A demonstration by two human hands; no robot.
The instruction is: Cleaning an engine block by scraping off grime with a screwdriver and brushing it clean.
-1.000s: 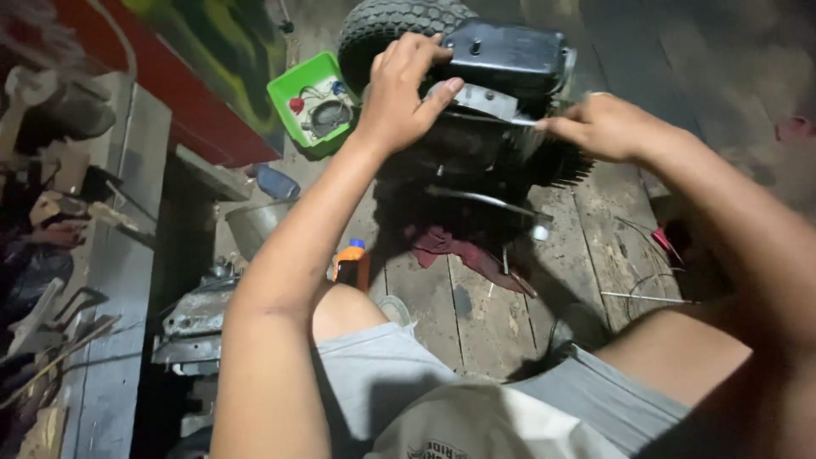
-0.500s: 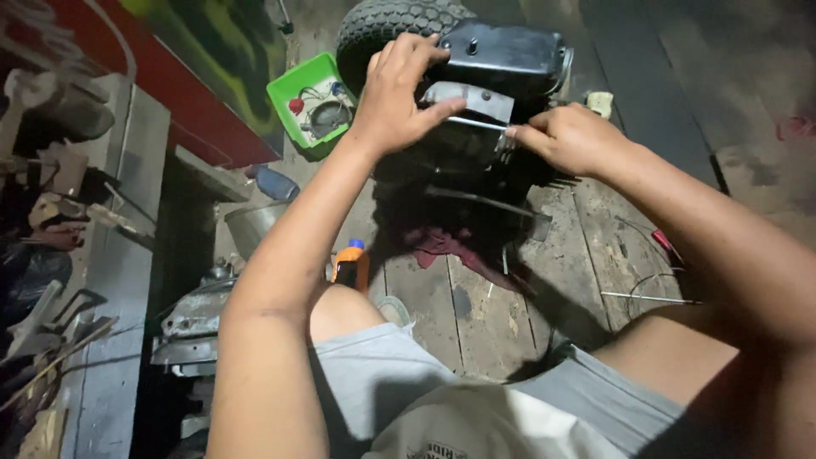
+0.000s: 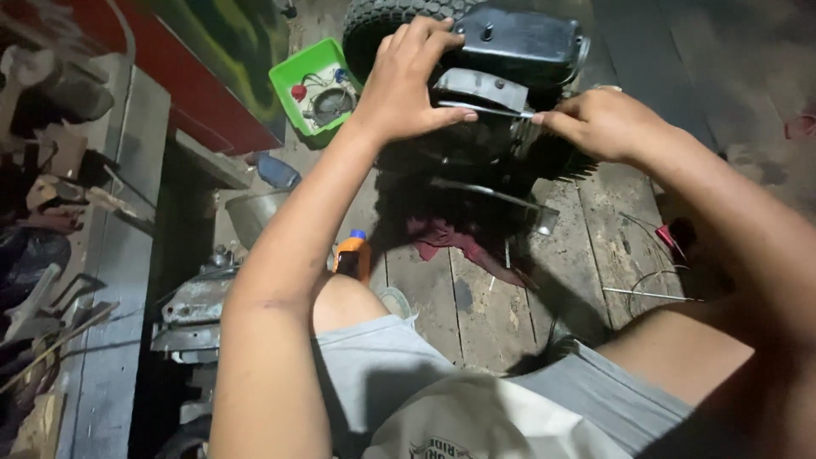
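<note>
The left hand (image 3: 408, 81) clamps the black engine (image 3: 510, 51) on the plank floor (image 3: 476, 314) beside the tyre (image 3: 382, 21); the right hand (image 3: 603, 123) pinches a thin metal rod (image 3: 484, 108). The engine looks heavy and rigid, best gripped by its casing; the rod seems slim and slippery

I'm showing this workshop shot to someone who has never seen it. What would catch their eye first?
Most striking are the two bare hands at top centre: the left hand grips a black engine, while the right hand holds a thin metal rod against it. A bright green tray of small parts stands out on the floor to the left, and a red rag lies on the wooden planks below the engine.
</note>
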